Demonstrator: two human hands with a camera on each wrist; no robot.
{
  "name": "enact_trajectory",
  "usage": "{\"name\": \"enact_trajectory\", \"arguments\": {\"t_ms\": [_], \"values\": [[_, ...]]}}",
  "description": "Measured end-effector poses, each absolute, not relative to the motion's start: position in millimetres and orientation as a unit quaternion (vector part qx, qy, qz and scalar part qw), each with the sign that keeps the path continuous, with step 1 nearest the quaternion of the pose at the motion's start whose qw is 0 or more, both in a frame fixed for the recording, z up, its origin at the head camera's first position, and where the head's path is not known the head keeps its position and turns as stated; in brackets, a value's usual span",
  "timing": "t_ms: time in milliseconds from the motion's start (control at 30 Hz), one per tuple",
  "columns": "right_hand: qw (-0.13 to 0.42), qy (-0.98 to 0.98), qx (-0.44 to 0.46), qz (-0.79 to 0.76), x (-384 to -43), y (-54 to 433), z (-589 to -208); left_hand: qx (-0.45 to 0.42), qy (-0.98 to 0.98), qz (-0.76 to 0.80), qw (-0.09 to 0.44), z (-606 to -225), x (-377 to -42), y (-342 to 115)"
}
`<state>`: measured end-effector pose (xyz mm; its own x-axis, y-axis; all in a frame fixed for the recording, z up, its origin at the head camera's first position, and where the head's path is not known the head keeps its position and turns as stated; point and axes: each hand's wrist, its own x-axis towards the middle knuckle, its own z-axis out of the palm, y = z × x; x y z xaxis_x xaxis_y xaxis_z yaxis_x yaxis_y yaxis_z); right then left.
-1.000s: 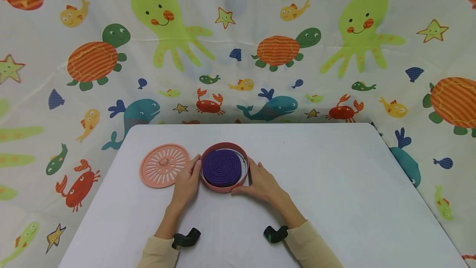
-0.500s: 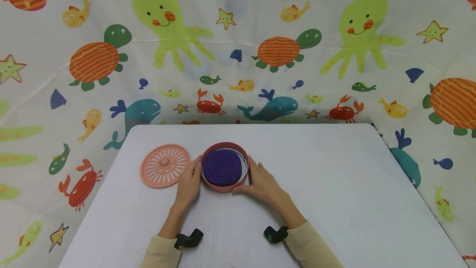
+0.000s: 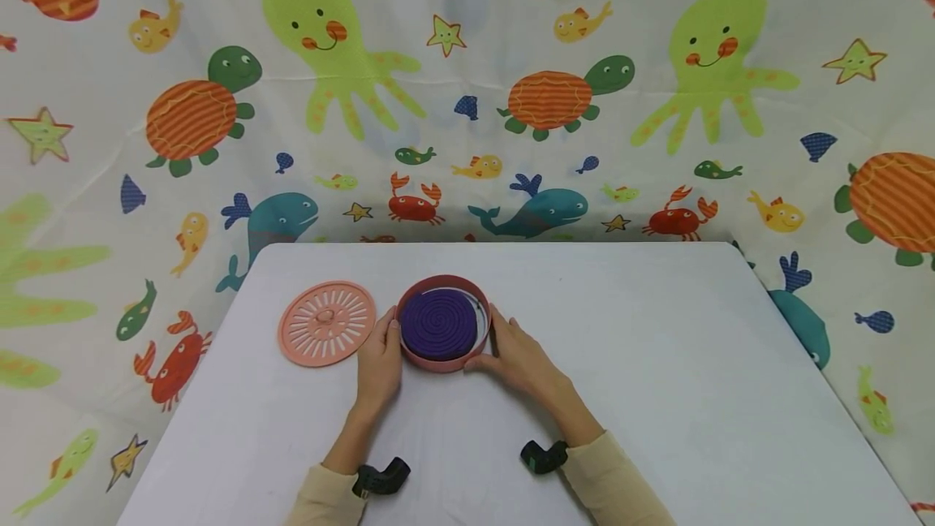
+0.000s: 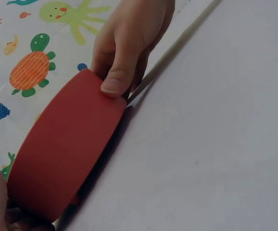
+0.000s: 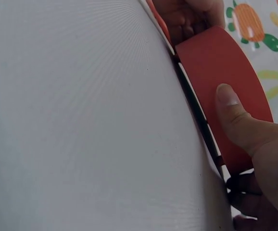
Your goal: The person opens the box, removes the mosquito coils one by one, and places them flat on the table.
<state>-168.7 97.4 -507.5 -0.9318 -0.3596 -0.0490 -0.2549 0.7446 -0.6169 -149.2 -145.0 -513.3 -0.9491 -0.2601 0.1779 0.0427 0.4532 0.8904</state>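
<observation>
A round, red mosquito coil box (image 3: 438, 366) stands near the table's middle, its top uncovered. Inside it lies a purple spiral coil (image 3: 439, 324), with a white strip of the inner base showing at its right. My left hand (image 3: 378, 364) grips the left side, thumb near the rim. On the right side my right hand (image 3: 522, 360) holds the box, its thumb (image 5: 230, 103) pressed on the red wall and its other fingers curled low round it. A dark gap runs under the box in the right wrist view. Left of it lies a pink slotted lid (image 3: 326, 324) with a small central knob.
The white table (image 3: 694, 364) extends to the right and toward the front. Behind it hangs a curtain (image 3: 467, 120) printed with sea animals. Black wrist cameras (image 3: 382, 477) sit at both cuffs.
My left wrist and forearm have swung slightly to the right. The box has shifted a little toward the back between both hands, and the head view has turned slightly.
</observation>
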Motion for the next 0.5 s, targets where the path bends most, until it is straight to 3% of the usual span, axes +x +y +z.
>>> {"name": "enact_trajectory", "arguments": {"t_ms": [500], "values": [[0.072,0.927,-0.186,-0.316,-171.7,97.6,-508.7,0.063,-0.840,-0.524,0.123,-516.4,-147.5,-149.2]]}}
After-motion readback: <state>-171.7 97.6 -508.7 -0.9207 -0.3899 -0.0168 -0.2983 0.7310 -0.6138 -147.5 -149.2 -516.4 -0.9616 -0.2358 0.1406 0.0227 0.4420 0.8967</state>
